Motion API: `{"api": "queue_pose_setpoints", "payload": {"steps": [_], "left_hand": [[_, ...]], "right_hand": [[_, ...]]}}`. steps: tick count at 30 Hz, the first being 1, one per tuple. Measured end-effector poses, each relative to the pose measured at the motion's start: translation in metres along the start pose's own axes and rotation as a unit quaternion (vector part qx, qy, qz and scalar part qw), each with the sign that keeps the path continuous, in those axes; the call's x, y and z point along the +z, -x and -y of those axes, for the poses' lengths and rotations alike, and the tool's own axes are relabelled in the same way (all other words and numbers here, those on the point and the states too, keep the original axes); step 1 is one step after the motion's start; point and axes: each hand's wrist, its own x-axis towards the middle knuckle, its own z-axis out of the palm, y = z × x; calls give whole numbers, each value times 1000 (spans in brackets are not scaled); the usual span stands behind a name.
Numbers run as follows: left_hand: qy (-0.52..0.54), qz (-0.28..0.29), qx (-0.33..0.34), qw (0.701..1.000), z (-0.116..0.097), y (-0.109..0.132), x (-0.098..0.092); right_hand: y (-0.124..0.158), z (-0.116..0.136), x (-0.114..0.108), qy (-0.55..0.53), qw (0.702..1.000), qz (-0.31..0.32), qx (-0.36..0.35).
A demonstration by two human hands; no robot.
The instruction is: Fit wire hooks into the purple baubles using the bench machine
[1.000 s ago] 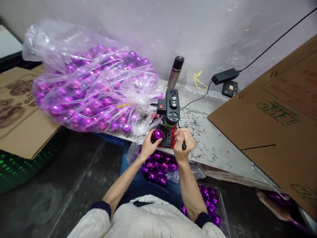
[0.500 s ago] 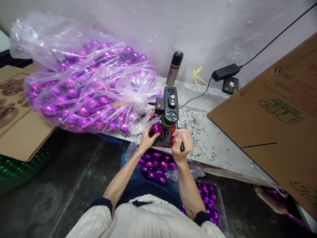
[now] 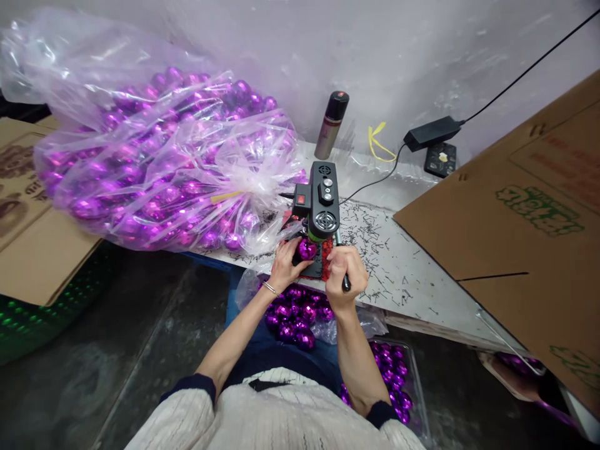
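Your left hand has the thumb and fingers curled around one shiny purple ball, opened only about as wide as the ball itself; your right hand is closed in a fist around the black lever handle. The ball is above the dark base plate, just in front of the head of the black machine; whether it touches the head, I cannot tell. In my judgement, the main danger is for your left fingers: they are very near the head, so a pull of the lever too soon could pinch them. The ball is round and looks smooth, so it could turn or slip if your grip is uneven. The loose film of the plastic bag lies close beside the machine and might be caught, and the black scraps on the table could get under the ball and tilt it. About writing: the cardboard box on the right bears green stylised lettering and faint red print, the printed cardboard on the left has brown letters, and the spray can has a label, but I cannot read any of these surely.
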Motion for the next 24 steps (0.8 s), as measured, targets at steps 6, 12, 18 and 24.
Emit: {"api": "queue_pose_setpoints", "payload": {"steps": [6, 12, 18, 24], "left_hand": [[22, 40, 12, 999, 4, -6, -4], [44, 43, -23, 998, 7, -4, 0], [55, 41, -15, 998, 10, -2, 2], [56, 34, -7, 998, 12, -1, 3]], "right_hand": [[3, -2, 0, 10, 1000, 3, -10], [6, -3, 0, 2, 1000, -4, 4], [23, -11, 7, -1, 1000, -22, 11], [38, -26, 14, -20, 999, -36, -16]]}}
